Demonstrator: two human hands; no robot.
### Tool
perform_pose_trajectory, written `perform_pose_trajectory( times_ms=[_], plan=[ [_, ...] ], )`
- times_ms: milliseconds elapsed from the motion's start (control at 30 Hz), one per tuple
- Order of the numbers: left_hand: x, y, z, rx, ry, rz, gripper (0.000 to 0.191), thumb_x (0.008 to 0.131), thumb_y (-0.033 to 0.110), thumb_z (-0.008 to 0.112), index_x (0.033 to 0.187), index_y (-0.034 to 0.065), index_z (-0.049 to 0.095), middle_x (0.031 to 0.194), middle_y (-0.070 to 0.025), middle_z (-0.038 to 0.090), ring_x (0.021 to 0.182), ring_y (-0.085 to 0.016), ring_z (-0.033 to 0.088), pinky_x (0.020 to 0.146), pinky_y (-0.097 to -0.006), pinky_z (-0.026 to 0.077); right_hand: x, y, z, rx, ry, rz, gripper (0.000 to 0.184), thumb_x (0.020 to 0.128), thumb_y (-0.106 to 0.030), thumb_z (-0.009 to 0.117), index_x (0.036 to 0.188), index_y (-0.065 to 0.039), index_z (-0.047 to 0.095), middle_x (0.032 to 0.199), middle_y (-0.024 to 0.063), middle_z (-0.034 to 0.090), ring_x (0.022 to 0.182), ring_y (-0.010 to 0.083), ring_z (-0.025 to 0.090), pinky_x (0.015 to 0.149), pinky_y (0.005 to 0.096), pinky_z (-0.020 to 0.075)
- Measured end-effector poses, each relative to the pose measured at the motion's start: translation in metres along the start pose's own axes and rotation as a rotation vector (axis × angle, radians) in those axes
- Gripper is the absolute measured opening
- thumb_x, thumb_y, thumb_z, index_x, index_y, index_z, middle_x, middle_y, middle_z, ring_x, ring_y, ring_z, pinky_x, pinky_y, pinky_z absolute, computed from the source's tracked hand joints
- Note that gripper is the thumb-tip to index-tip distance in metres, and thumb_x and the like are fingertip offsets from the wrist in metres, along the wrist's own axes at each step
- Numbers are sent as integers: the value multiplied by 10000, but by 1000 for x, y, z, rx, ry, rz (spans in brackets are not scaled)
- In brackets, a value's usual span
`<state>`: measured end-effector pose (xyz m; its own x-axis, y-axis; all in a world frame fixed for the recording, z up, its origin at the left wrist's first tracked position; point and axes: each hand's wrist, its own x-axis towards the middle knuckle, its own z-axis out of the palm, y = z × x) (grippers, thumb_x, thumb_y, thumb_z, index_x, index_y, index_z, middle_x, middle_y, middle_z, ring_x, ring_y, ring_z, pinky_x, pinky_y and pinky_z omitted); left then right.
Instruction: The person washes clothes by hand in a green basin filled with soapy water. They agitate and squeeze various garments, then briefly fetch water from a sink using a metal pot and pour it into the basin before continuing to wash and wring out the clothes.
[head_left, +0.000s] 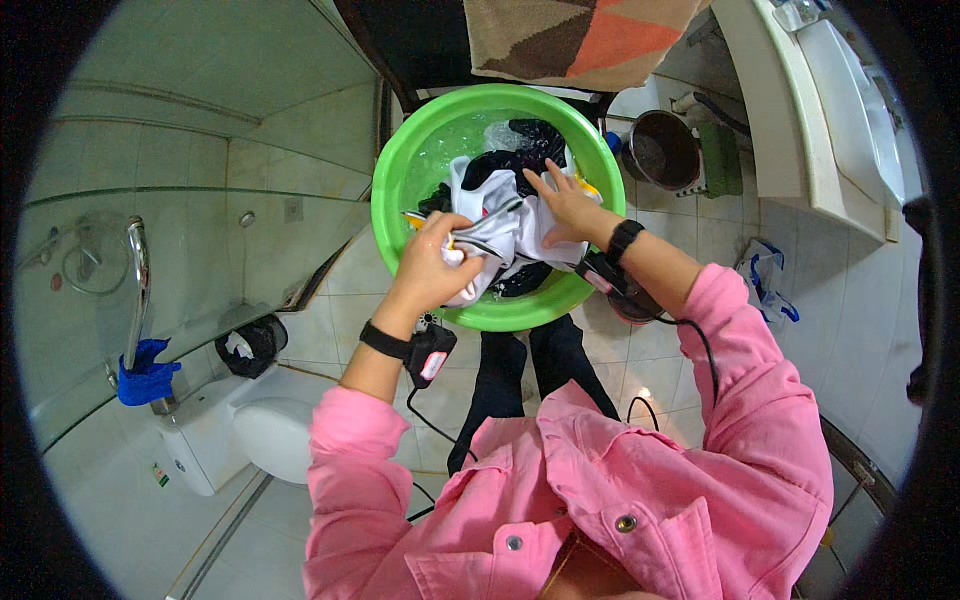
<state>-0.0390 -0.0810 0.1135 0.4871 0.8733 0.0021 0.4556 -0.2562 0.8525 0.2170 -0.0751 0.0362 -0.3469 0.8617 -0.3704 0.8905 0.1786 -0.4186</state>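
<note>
A round green plastic basin with water in it stands before me. Inside lies a wet white garment with dark striped trim and some yellow parts. My left hand grips a bunched fold of it at the basin's near left, thumb and fingers closing on the cloth. On the garment's right side rests my right hand, its fingers spread over the fabric. Dark wet cloth lies toward the far side of the basin, and more dark fabric shows under the near edge of the white one. The cloth beneath my palms is hidden.
Behind the basin a patterned towel hangs over a dark chair. To the right are a dark bucket, a washbasin counter and a plastic bag. A toilet, a waste bin and a glass shower panel are at left.
</note>
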Motion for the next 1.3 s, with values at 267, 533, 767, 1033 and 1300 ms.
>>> perform_pose_trajectory(
  times_ms=[267,533,767,1033,1300],
  plan=[
    [4,-48,63,411,-61,-349,1213,512,283,839,1403,188,22,1290,-366,195,1175,-501,324,925,-459,364,31,-5,29,-170,-293,135,1292,412,-346,854,1392,-141,36,1295,394,210,1005,495,490,853,465,440],
    [39,-72,87,718,-436,-457,1203,531,298,810,1406,256,-14,1349,-369,132,1107,-491,375,902,-472,380,63,8,57,-139,-570,236,918,573,-417,747,1312,-88,312,1230,227,458,1137,365,460,891,471,415],
    [55,-95,98,715,-538,-586,949,636,301,737,1389,231,164,1374,-281,186,1205,-455,288,934,-485,370,77,34,85,-187,-46,250,763,674,-316,639,1308,-43,312,1156,211,530,1087,344,508,911,433,401],
    [55,-116,83,472,-440,-531,684,730,253,609,1336,154,308,1312,-252,350,1211,-390,349,994,-396,320,80,59,41,313,59,208,307,733,-118,532,1021,-24,582,1003,152,592,909,297,581,759,362,479],
    [47,-87,70,-273,-116,-283,927,562,92,698,1318,-47,180,1235,-252,413,1128,-329,447,956,-319,354,11,-18,-34,1274,36,175,297,737,-74,544,1026,-69,616,897,43,620,768,131,562,667,266,442]
  ],
)
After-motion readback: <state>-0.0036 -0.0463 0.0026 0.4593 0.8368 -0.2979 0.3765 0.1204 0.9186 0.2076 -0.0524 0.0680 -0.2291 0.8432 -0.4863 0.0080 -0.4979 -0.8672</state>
